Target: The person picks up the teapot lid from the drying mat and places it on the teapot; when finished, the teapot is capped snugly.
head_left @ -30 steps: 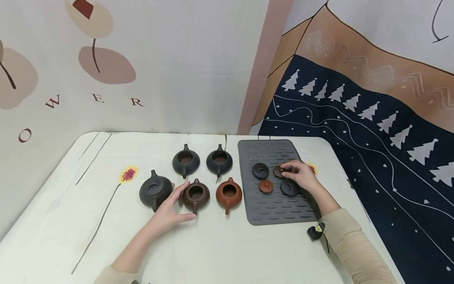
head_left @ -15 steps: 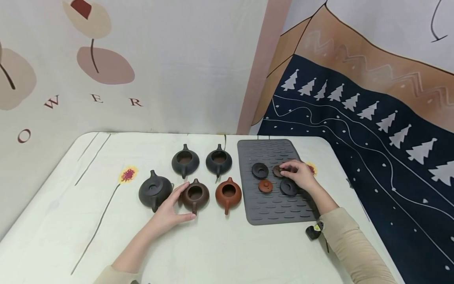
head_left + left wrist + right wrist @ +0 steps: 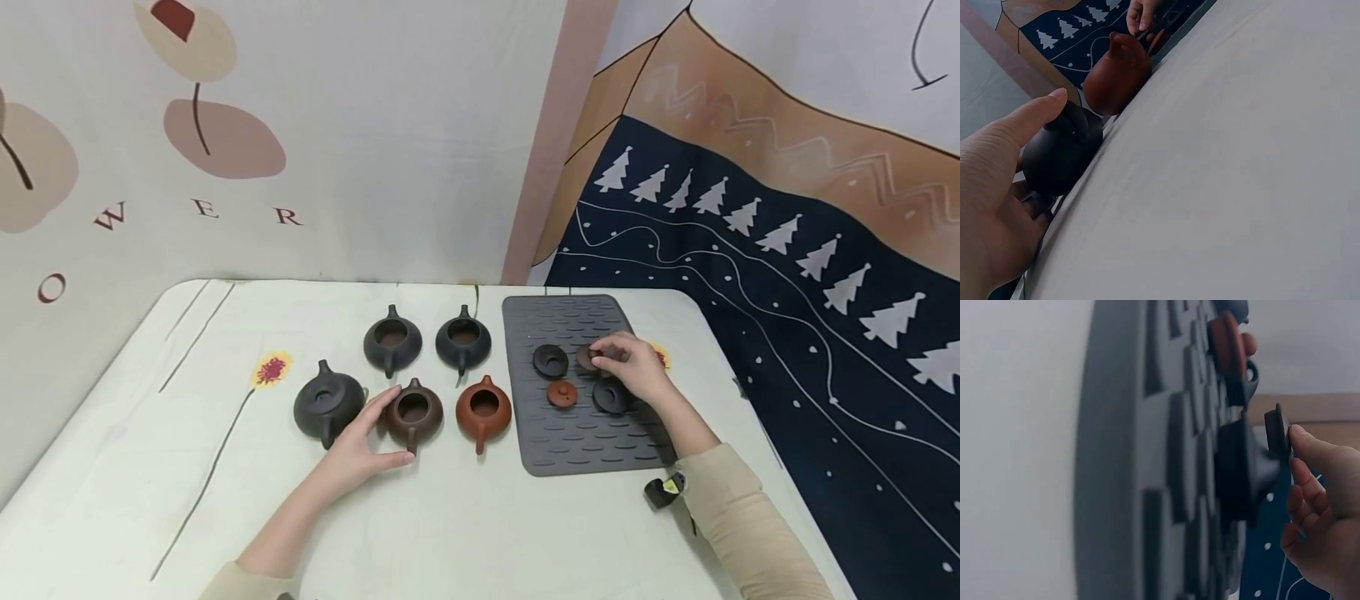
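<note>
Pinches the brown teapot lid (image 3: 585, 360) by its knob with the right hand (image 3: 636, 365), thumb and index finger clamped on it, remaining fingers loosely bent. In the right wrist view, holds that lid roughly parallel to the gray ridged mat (image 3: 581, 450) and seemingly just clear of it. Reaches in over the mat from its right side, just beyond the nearer dark lid (image 3: 611, 396), with the farther dark lid (image 3: 551, 361) to the left of the brown one and the orange-red lid (image 3: 562, 393) near both.

Spreads the left hand (image 3: 356, 446) around the left side of the brown clay teapot (image 3: 423, 425), upright and uncovered on the white tablecloth (image 3: 465, 533). Has thumb and fingers wide apart, thumb straight with its tip by the handle, index reaching toward the spout; cannot tell how firmly they touch the pot. Has the covered dark teapot (image 3: 322, 404) just left of that hand, the open orange-red teapot (image 3: 483, 422) right of the brown one, and the left rear dark teapot (image 3: 392, 356) and right rear dark teapot (image 3: 463, 353), both open, in the row behind. Wears beige sleeves (image 3: 750, 525) on both arms
</note>
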### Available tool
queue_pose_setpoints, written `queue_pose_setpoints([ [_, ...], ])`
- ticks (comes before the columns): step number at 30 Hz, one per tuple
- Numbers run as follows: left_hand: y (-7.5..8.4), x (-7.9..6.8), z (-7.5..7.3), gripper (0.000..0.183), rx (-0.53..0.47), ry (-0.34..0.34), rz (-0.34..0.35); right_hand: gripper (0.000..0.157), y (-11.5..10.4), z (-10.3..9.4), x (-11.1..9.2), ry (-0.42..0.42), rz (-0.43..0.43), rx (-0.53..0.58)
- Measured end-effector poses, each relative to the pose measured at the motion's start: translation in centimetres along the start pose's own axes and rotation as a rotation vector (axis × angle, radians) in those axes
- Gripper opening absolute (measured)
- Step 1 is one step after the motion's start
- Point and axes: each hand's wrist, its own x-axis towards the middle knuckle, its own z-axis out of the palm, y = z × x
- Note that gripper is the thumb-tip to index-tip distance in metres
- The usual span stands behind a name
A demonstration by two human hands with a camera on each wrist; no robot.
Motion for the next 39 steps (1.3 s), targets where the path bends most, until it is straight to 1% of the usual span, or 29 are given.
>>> queue_pose_setpoints([
  [5,0.0,0.0,0.0,0.092,-0.002,0.001,0.0,0.016,-1.5,-0.1,-0.3,0.016,-0.037,0.009],
  [12,0.1,0.0,0.0,0.093,0.011,-0.003,0.002,0.017,-3.5,0.0,-0.7,0.032,-0.125,0.073],
  [17,0.1,0.0,-0.1,0.092,0.004,-0.01,0.001,0.016,-5.0,0.3,-1.0,0.048,-0.161,0.025],
  [20,0.2,0.0,-0.2,0.092,-0.001,-0.014,-0.001,0.016,-6.0,0.7,-1.2,0.036,-0.171,0.04],
  [24,0.3,0.0,-0.2,0.092,0.003,-0.015,-0.001,0.016,-7.3,1.3,-1.4,-0.007,-0.191,0.118],
  [26,0.3,0.0,-0.2,0.092,0.004,-0.015,0.0,0.015,-7.9,1.7,-1.5,-0.019,-0.192,0.137],
  [31,0.2,0.0,-0.2,0.092,0.015,-0.016,-0.004,0.014,-9.5,2.6,-1.5,-0.036,-0.2,0.168],
  [39,0.1,0.1,-0.2,0.094,-0.001,-0.015,0.001,0.015,-11.7,4.2,-1.3,-0.081,-0.25,0.22],
])
